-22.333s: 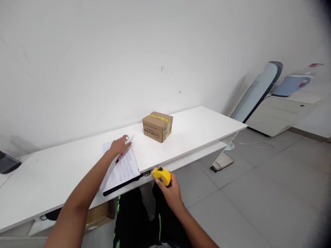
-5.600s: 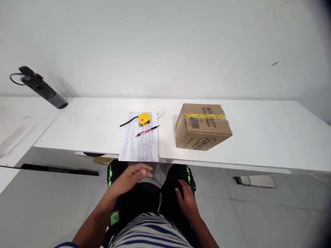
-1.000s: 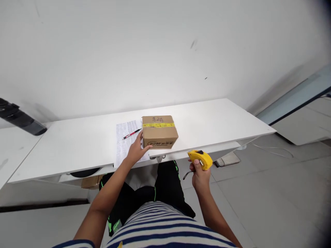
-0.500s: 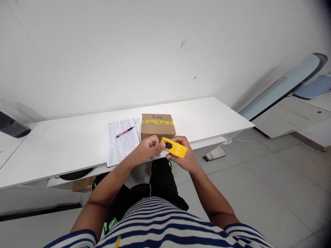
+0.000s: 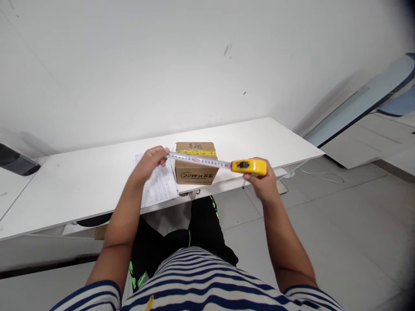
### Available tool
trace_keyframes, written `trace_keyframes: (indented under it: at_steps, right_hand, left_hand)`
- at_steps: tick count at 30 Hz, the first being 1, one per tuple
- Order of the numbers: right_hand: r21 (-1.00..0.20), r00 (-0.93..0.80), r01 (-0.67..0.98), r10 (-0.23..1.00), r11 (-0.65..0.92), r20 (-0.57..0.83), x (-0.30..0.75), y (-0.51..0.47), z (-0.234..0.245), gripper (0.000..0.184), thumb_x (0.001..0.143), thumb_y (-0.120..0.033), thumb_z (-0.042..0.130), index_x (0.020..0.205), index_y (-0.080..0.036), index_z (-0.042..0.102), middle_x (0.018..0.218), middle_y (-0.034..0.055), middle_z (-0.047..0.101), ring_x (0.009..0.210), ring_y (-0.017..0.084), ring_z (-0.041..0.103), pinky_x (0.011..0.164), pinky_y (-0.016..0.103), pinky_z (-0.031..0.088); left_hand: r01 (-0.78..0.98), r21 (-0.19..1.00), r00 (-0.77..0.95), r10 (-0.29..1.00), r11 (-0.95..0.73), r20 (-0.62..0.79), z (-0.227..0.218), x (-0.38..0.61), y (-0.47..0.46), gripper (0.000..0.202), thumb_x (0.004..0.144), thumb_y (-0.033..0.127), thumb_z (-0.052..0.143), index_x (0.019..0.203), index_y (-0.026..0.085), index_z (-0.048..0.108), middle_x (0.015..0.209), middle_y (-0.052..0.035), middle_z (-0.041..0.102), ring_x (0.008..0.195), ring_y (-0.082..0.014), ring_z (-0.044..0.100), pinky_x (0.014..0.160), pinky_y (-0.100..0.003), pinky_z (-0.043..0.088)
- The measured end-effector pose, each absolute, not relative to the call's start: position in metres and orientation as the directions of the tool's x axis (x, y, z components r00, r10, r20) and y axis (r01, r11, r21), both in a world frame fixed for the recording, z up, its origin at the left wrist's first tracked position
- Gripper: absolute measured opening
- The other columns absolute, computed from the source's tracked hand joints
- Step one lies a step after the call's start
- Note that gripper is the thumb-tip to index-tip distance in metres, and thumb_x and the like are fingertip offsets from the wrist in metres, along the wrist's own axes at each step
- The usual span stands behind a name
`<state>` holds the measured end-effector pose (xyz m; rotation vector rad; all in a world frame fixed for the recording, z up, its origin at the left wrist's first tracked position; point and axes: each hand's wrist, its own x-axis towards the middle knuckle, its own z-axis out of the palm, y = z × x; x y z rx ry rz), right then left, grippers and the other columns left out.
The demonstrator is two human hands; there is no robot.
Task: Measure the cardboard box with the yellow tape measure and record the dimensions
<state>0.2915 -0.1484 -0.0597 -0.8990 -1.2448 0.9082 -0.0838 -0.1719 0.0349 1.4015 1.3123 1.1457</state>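
My right hand is closed around the yellow case of a tape measure, which has a black lock button on top. The silver blade runs out leftward from the case. Its far end is pinched in the fingertips of my left hand. Beneath the stretched blade sits a brown cardboard box with yellow tape and handwriting on its top and printed characters on its front. Whether the blade touches the box, I cannot tell. A printed sheet of paper lies left of the box, partly behind my left hand.
The box and paper rest on a long white table set against a white wall. A dark object stands at the far left. At the right, a light-blue panel with a dark edge leans near white cabinets.
The silver blade has been drawn out of the case. My left hand has moved left and up, my right hand to the right, and the blade now spans over the box.
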Motion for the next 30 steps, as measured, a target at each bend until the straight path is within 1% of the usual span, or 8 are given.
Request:
trace_keyframes:
  at_steps: [4, 7, 11, 16, 20, 23, 27, 30]
  right_hand:
    - [-0.927, 0.241, -0.074, 0.908, 0.369, 0.342, 0.323, -0.096, -0.060, 0.057, 0.056, -0.052, 0.097, 0.096, -0.023, 0.068, 0.079, -0.0033, 0.066, 0.064, 0.012, 0.057, 0.055, 0.025, 0.049]
    - [-0.933, 0.184, -0.039, 0.921, 0.357, 0.344, 0.317, -0.080, -0.060, 0.054, 0.063, -0.048, 0.095, 0.104, -0.022, 0.072, 0.088, -0.0001, 0.071, 0.073, 0.015, 0.062, 0.060, 0.027, 0.052]
    - [-0.935, 0.037, -0.014, 0.935, 0.353, 0.353, 0.281, -0.081, -0.065, 0.056, 0.066, -0.048, 0.093, 0.112, -0.023, 0.073, 0.101, 0.0029, 0.075, 0.088, 0.019, 0.068, 0.069, 0.031, 0.057]
    - [-0.917, 0.007, -0.038, 0.918, 0.397, 0.397, 0.247, -0.083, -0.072, 0.063, 0.071, -0.054, 0.090, 0.124, -0.025, 0.070, 0.116, 0.0047, 0.077, 0.102, 0.022, 0.072, 0.082, 0.035, 0.063]
    - [-0.914, -0.040, -0.033, 0.913, 0.405, 0.406, 0.247, -0.081, -0.073, 0.067, 0.071, -0.055, 0.091, 0.127, -0.026, 0.071, 0.124, 0.0061, 0.077, 0.112, 0.025, 0.072, 0.098, 0.041, 0.062]
    - [-0.915, -0.077, -0.014, 0.912, 0.404, 0.403, 0.256, -0.083, -0.070, 0.067, 0.072, -0.054, 0.092, 0.129, -0.025, 0.073, 0.127, 0.0066, 0.077, 0.113, 0.026, 0.073, 0.103, 0.044, 0.061]
    - [-0.916, -0.100, 0.026, 0.912, 0.401, 0.397, 0.277, -0.088, -0.067, 0.062, 0.075, -0.047, 0.091, 0.130, -0.025, 0.074, 0.125, 0.0056, 0.077, 0.108, 0.024, 0.072, 0.098, 0.042, 0.061]
    - [-0.935, -0.009, 0.044, 0.936, 0.351, 0.351, 0.299, -0.089, -0.071, 0.059, 0.070, -0.043, 0.092, 0.124, -0.024, 0.076, 0.106, 0.0033, 0.078, 0.087, 0.018, 0.069, 0.072, 0.031, 0.059]
  left_hand:
    - [0.245, 0.956, -0.036, 0.987, 0.160, -0.156, 0.029, -0.126, -0.133, 0.039, 0.085, 0.045, 0.072, 0.063, 0.021, 0.051, 0.061, 0.0019, 0.047, 0.057, -0.0116, 0.044, 0.061, -0.029, 0.040]
    - [0.289, 0.933, -0.025, 0.976, 0.214, -0.216, 0.015, -0.124, -0.117, 0.042, 0.084, 0.049, 0.072, 0.062, 0.021, 0.050, 0.060, 0.0019, 0.047, 0.056, -0.0118, 0.044, 0.061, -0.029, 0.039]
    - [0.433, 0.876, 0.093, 0.955, 0.215, -0.280, -0.004, -0.088, -0.112, 0.054, 0.087, 0.069, 0.064, 0.065, 0.021, 0.055, 0.064, -0.0027, 0.056, 0.059, -0.0152, 0.049, 0.063, -0.032, 0.040]
    - [0.540, 0.828, 0.045, 0.977, 0.152, -0.209, -0.012, -0.061, -0.112, 0.059, 0.092, 0.078, 0.049, 0.073, 0.022, 0.055, 0.073, -0.0046, 0.059, 0.064, -0.0188, 0.052, 0.063, -0.035, 0.039]
    - [0.556, 0.827, 0.168, 0.964, 0.082, -0.208, -0.009, -0.070, -0.113, 0.060, 0.098, 0.075, 0.041, 0.069, 0.022, 0.048, 0.070, -0.0039, 0.056, 0.063, -0.0178, 0.049, 0.068, -0.035, 0.040]
    - [0.564, 0.825, 0.217, 0.957, 0.037, -0.191, -0.007, -0.076, -0.114, 0.059, 0.099, 0.073, 0.040, 0.069, 0.022, 0.047, 0.070, -0.0031, 0.054, 0.064, -0.0168, 0.047, 0.069, -0.035, 0.039]
    - [0.548, 0.836, 0.227, 0.957, 0.029, -0.182, -0.008, -0.076, -0.115, 0.059, 0.100, 0.071, 0.041, 0.068, 0.022, 0.047, 0.069, -0.0022, 0.052, 0.063, -0.0161, 0.046, 0.070, -0.034, 0.039]
    - [0.510, 0.858, 0.242, 0.949, 0.052, -0.202, -0.010, -0.074, -0.115, 0.061, 0.099, 0.072, 0.042, 0.066, 0.022, 0.047, 0.068, -0.0025, 0.053, 0.064, -0.0158, 0.048, 0.070, -0.034, 0.041]
